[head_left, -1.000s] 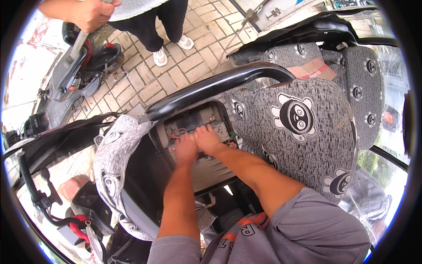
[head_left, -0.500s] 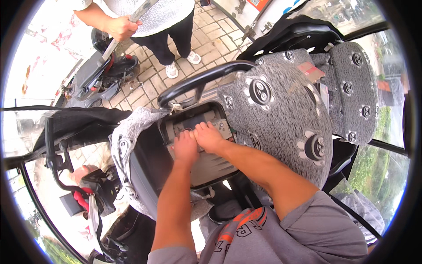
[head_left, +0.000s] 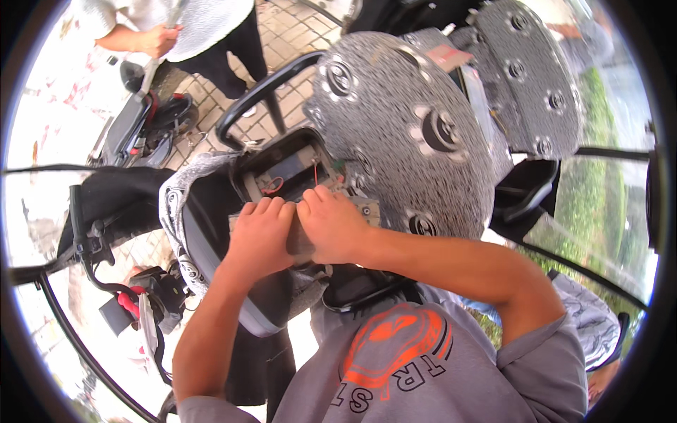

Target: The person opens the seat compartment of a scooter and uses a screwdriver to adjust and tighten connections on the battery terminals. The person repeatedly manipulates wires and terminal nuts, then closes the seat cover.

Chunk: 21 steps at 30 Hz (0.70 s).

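Both my left hand (head_left: 259,236) and my right hand (head_left: 330,224) are closed over the upper edge of a grey block (head_left: 301,240) with a bolt terminal at its right end, seemingly a battery, at the near side of an open seat compartment (head_left: 247,178). My fingertips curl over it side by side; thumbs and the block's underside are hidden. Beyond my fingers, red wires (head_left: 273,185) lie inside the compartment. A grey patterned seat cushion (head_left: 388,106) stands just right of it, and a patterned cover (head_left: 176,211) hangs along its left.
A black curved rail (head_left: 278,74) crosses behind the compartment. Another person's hand (head_left: 159,41) grips a grey bar at top left, beside a parked scooter (head_left: 130,130). Handlebars (head_left: 99,275) stand left; a second cushion (head_left: 525,84) is right. Another person's hand (head_left: 599,384) shows at lower right.
My hands and the grey block have come toward me, up and out of the compartment, uncovering wires inside. My elbows have spread. The view has shifted, and cushion and rail appear higher.
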Tool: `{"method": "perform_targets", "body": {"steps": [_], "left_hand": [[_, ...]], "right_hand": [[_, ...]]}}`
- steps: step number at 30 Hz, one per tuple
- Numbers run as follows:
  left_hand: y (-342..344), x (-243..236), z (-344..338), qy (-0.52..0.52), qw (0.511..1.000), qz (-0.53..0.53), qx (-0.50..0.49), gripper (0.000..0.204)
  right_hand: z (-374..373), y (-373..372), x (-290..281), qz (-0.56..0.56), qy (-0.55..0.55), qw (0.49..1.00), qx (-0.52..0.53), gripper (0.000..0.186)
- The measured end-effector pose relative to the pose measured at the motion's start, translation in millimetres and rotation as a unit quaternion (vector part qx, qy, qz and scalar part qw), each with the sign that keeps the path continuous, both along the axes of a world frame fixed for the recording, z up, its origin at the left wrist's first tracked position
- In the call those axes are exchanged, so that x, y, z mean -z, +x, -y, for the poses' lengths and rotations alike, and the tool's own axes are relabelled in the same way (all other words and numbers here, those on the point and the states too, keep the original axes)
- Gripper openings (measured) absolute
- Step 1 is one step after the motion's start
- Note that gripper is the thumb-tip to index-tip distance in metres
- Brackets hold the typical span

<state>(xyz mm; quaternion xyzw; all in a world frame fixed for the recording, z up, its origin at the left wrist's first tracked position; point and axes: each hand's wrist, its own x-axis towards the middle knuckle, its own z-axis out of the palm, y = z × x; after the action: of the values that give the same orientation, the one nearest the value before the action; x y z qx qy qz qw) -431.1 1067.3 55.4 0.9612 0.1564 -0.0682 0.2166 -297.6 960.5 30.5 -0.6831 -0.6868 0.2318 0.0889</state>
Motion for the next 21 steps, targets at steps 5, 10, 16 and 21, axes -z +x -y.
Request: {"method": "perform_targets", "body": {"steps": [5,10,16,21], "left_hand": [[-9,-63,25,-0.004,0.998,0.009,0.069,0.058],[16,-116,62,-0.036,0.980,0.043,0.189,0.059],[27,-139,140,-0.028,0.950,0.045,0.308,0.061],[45,-124,235,-0.017,0.917,0.099,0.387,0.049]], "right_hand": [[40,-8,-71,-0.011,0.028,0.999,0.013,0.050],[107,-1,-139,-0.026,-0.010,0.996,0.086,0.055],[204,-8,-175,-0.039,-0.016,0.987,0.156,0.064],[310,-15,-171,-0.045,-0.032,0.972,0.230,0.073]]}}
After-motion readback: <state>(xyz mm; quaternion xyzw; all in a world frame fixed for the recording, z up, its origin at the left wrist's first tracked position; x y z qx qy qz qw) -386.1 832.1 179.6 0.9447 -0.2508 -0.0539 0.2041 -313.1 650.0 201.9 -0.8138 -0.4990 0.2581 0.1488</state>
